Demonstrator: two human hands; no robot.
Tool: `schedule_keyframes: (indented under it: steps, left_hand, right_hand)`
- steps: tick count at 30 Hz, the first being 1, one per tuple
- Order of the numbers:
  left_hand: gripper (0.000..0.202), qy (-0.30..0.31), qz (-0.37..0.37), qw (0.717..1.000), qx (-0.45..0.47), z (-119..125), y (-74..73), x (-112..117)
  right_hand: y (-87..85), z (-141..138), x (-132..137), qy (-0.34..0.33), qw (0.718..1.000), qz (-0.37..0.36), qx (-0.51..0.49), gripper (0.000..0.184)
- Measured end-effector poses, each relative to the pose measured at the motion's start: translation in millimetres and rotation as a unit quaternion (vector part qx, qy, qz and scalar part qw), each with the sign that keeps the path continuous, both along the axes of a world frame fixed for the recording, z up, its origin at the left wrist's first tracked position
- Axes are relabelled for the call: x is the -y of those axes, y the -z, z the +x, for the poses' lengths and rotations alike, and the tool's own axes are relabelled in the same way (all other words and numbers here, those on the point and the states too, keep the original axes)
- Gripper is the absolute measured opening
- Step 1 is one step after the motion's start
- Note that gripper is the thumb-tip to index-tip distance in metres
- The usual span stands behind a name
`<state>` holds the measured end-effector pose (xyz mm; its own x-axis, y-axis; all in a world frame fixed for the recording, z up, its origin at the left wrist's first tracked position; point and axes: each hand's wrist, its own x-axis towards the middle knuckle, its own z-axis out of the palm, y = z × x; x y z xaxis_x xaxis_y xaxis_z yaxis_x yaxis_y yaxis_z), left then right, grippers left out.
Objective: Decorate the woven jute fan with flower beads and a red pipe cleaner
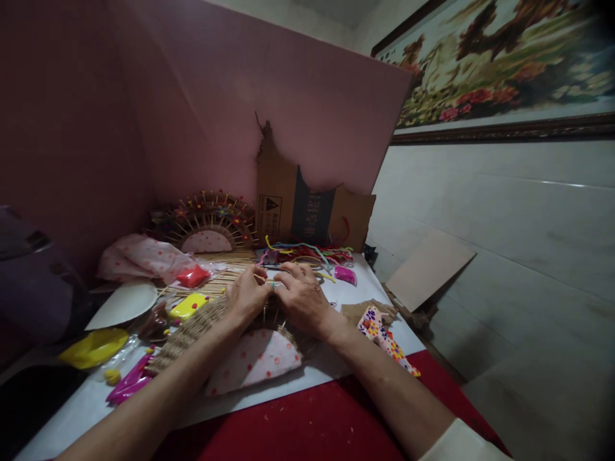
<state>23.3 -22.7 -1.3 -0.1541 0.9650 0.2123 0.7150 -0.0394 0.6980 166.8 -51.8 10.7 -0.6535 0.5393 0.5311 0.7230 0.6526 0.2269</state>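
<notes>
Woven brown fibre forms the curved band of the fan-shaped piece (192, 330) that lies before me, on a white sheet (368, 285) over the red worktop (298, 422). Its half-round panel (259, 358), pale with reddish dots, is on the side nearest me, and a few thin sticks (269, 315) show between panel and band.

I have both hands at the far edge of the piece, side by side, and my left forearm passes over part of the band. My left grip (248, 293) is bent with thumb and fingers drawn close together; my right grip (303, 299) curls in from the other side, its fingertips near the left ones. Something small and light blue shows between them, but I cannot tell whether either is clamped on it or only touching.

To the left of the band I see a yellow packet (189, 306) and, farther off, a red packet (193, 276) beside a dotted cloth (139, 256). Beyond my hands are coloured fuzzy stems (307, 246), with a magenta packet (344, 275) just beside them. A flower-patterned scrap (384, 333) lies to my right. Behind everything, a second fan (206, 240) stands next to torn cardboard (276, 192).
</notes>
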Motion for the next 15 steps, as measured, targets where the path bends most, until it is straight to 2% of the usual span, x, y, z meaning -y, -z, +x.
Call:
schedule_keyframes:
  steps: [8,15]
  left_hand:
    - [0.019,0.004,-0.004,1.000,0.003,1,-3.4,3]
    - [0.020,0.002,-0.008,1.000,-0.007,2,-4.6,4]
  right_hand:
    - [7.0,-1,-5,-0.033,0.999,0.013,0.024,0.022]
    - [7.5,0,-7,-0.022,0.999,-0.011,-0.021,0.016]
